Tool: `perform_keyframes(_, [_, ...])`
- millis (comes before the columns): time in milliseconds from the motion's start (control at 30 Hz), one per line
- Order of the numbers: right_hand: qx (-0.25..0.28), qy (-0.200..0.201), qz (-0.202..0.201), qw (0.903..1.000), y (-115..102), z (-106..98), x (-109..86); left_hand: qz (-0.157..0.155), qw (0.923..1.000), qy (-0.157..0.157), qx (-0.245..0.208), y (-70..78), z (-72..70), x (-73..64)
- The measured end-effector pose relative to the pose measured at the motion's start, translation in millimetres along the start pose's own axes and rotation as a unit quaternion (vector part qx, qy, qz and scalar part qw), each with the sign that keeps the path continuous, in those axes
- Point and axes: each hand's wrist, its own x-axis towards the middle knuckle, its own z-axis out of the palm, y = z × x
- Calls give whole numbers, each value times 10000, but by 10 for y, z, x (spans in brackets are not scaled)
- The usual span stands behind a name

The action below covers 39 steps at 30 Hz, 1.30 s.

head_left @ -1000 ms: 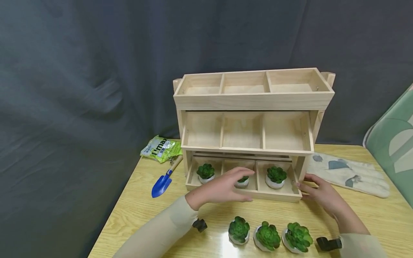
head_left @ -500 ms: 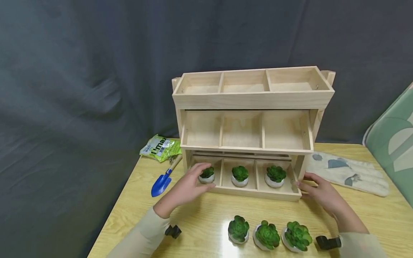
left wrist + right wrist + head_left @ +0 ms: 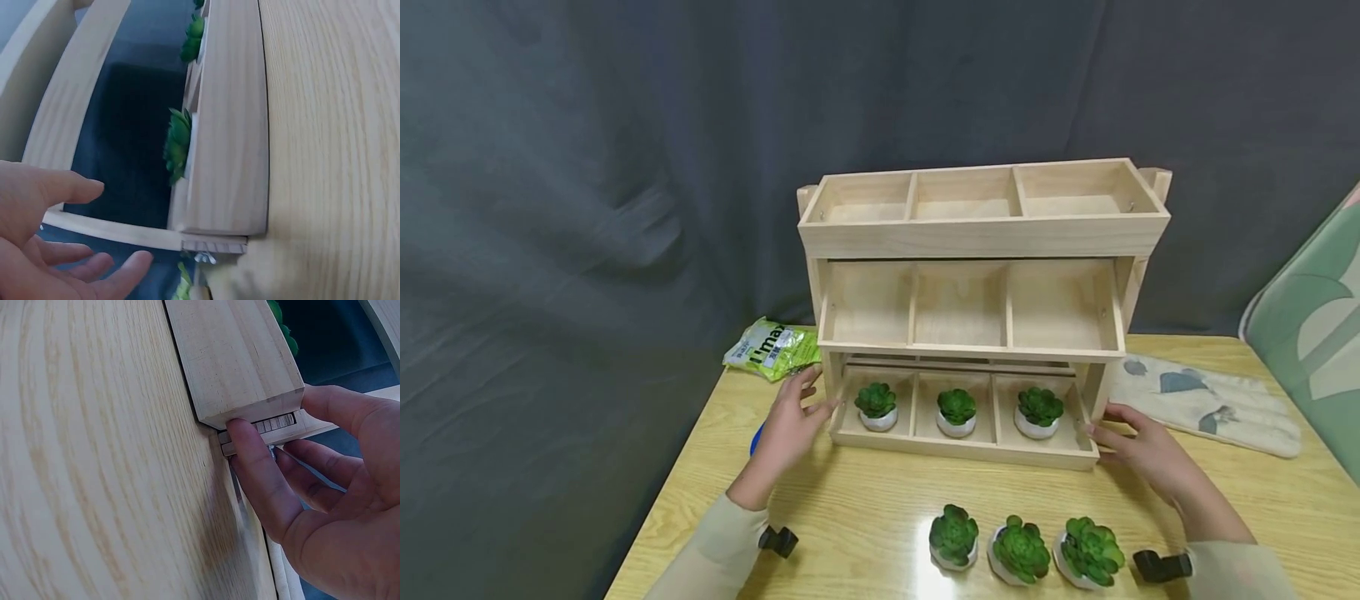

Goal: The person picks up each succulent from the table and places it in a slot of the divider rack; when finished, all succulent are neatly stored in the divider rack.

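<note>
A three-tier wooden shelf [image 3: 982, 240] stands on the table, each tier split into three compartments. Its bottom tier holds three potted succulents: left [image 3: 876, 403], middle [image 3: 956, 411] and right [image 3: 1037, 411]. My left hand [image 3: 786, 433] is beside the lower left post, thumb and fingers spread around its side; the left wrist view shows nothing gripped. My right hand [image 3: 1152, 457] grips the lower right end of the shelf, its fingers curled around the tray's corner [image 3: 262, 412]. Three more potted succulents, left [image 3: 953, 536], middle [image 3: 1020, 550] and right [image 3: 1089, 552], stand in front.
Left of the shelf lies a green and white bag [image 3: 772, 348]. A blue trowel blade [image 3: 755, 440] shows partly behind my left hand. Patterned cloth gloves [image 3: 1206, 402] lie on the right, near a green patterned item [image 3: 1318, 308]. A dark curtain [image 3: 700, 167] hangs behind.
My left hand has moved left from the middle succulent, past the left one, to the shelf's left side, now covering much of the trowel. My right hand has stayed at the right corner.
</note>
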Motion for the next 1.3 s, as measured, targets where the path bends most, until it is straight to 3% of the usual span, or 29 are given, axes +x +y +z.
perform_keyframes(233, [-49, -8, 39, 10000, -10, 1, 6, -436, 9986, -228, 200, -188, 6, 151])
perform_keyframes(500, [-152, 34, -67, 9999, 15, -7, 23, -799, 9949, -575, -203, -297, 58, 259])
perform_keyframes(767, [-144, 9, -137, 9998, 33, -10, 20, -831, 9934, -711, -351, -365, 111, 279])
perform_keyframes(967, [-33, 5, -104, 9999, 28, 3, 1, -684, 9937, -879, -151, -404, 145, 251])
perform_keyframes(1300, [-16, 46, -39, 10000, 23, 4, 11, -653, 9938, -825, -359, -417, 199, 238])
